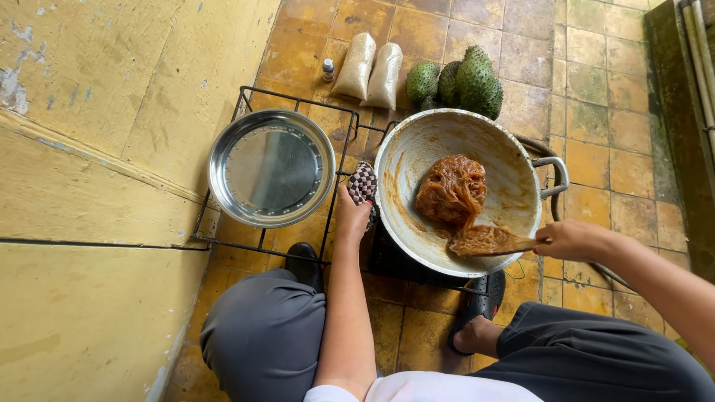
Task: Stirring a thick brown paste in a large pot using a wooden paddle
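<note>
On the tiled floor, at a low black wire rack (246, 97) w/ burners under it, the person squats. Far left on the rack: a shallow steel pan (272, 177), bare and shiny, nothing in it yet. Next over, the left hand (351, 216) is closed round a checked cloth (363, 182) pressed against the left rim of the big pale wok (514, 167), bracing it. Inside the wok, approx. centre, sits a thick brown sticky mass (450, 190), pulled together into one lump; smears on the walls show the rest is scraped mostly clean. Judging by that, the cooking-down looks well advanced, but none has gone into the steel pan, so any move over is still to do. Right: a wooden spatula (488, 240), blade loaded w/ more of the paste, low in the wok near the front rim. The right hand (570, 240) is shut on its handle. Behind the rack: two pale bags (371, 71), a small bottle (328, 70), green spiky fruits (458, 82).
</note>
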